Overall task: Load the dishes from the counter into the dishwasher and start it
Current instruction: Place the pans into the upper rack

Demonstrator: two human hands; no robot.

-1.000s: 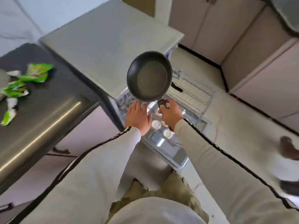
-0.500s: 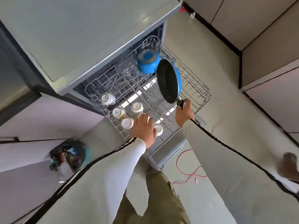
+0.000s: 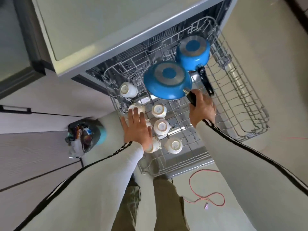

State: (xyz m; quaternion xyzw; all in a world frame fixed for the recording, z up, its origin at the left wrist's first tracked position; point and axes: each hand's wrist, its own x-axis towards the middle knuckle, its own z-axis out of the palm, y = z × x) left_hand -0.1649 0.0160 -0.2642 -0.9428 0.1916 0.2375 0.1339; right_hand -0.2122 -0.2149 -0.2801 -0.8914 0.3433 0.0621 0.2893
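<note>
Change: I see the frying pan (image 3: 167, 80) has turned since half a second ago. Then it stood on edge with its dark inside showing; now it is bottom up, blue underside towards me.
Right hand: the right hand (image 3: 202, 110) still wraps its fingers round the black pan handle (image 3: 191, 98), at 5 o'clock of the pan.
Left hand: the left hand (image 3: 137, 129) has its fingers straight and spread, holding nothing, flat over the white cups (image 3: 161, 126), as before.
Pan's place: over the middle of the pulled-out dishwasher rack (image 3: 241, 100); I cannot tell whether it touches the wires.
In the way: a blue saucepan (image 3: 193, 54), upside down, sits just beside the pan at 1 o'clock. The saucepan handle (image 3: 205, 80) runs towards 5 o'clock, close to my right hand.
Around: table (image 3: 100, 27) at 11 o'clock; bin bag (image 3: 85, 137) on the floor at 8 o'clock; red cord (image 3: 206, 189) at 5 o'clock.
</note>
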